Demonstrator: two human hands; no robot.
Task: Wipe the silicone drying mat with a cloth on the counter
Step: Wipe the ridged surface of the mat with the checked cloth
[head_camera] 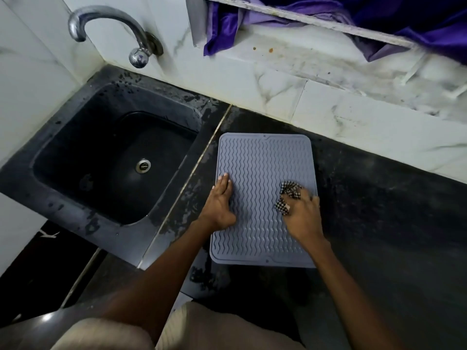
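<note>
2 bare forearms, no sleeves; beige garment (106, 334) below, possibly trousers.

A dark stone counter (379, 198) holds a black rectangular sink (106, 157) left of the fingers, under a curved chrome tap (106, 26) on white marbled wall tiles (278, 92), with purple fabric (252, 24) bunched at a ledge beyond the fingertips

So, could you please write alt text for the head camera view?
A person's right hand presses a bunched checked cloth on a grey ridged silicone mat on a dark counter, while the left hand lies flat on the mat's left edge. A black sink sits left.
</note>
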